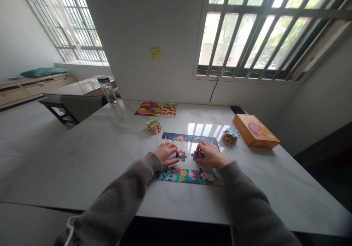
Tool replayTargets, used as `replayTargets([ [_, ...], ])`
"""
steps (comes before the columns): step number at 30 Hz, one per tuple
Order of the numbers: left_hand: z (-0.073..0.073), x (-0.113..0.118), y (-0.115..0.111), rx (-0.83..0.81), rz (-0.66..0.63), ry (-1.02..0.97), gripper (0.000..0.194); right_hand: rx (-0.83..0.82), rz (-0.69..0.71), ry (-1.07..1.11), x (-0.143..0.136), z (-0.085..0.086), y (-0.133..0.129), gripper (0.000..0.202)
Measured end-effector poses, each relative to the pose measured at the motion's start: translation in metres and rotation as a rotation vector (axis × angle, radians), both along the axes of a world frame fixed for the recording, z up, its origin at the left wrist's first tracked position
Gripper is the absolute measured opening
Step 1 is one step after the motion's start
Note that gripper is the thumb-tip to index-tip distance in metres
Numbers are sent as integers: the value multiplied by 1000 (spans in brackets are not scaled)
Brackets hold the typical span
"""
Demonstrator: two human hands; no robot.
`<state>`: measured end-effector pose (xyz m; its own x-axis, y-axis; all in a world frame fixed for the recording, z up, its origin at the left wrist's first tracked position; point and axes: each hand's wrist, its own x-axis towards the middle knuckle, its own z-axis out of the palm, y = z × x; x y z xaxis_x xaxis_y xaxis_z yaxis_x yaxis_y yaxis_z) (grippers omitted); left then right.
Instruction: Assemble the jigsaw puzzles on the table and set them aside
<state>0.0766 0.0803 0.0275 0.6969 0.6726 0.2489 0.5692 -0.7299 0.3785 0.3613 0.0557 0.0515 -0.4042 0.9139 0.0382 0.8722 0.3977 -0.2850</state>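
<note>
A jigsaw puzzle frame (178,176) of joined border pieces lies on the white table, its middle showing bare tabletop. My left hand (167,153) rests inside the frame's left part, fingers closed around a dark puzzle piece (182,155) with a red detail. Facing it, my right hand (208,154) grips another dark puzzle piece (194,155) between thumb and fingers. A narrow gap separates the two pieces, both flat on the table. My palms hide parts of the frame's left and right sides.
Puzzle piece stacks stand beyond the frame, one at left (153,126) and one at right (230,136). Farther back lie a farm picture sheet (156,109) and a dark flat object (237,109). An orange box (255,130) sits right; a glass bottle (107,90) stands left.
</note>
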Motion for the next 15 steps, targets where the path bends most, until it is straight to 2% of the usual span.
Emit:
replayTargets([
  [8,-2,0,1,26,-3,-16,23,-57,36,124,4,-5,2,51],
  [15,-3,0,2,41,-8,-15,24,-43,29,86,0,0,1,42],
])
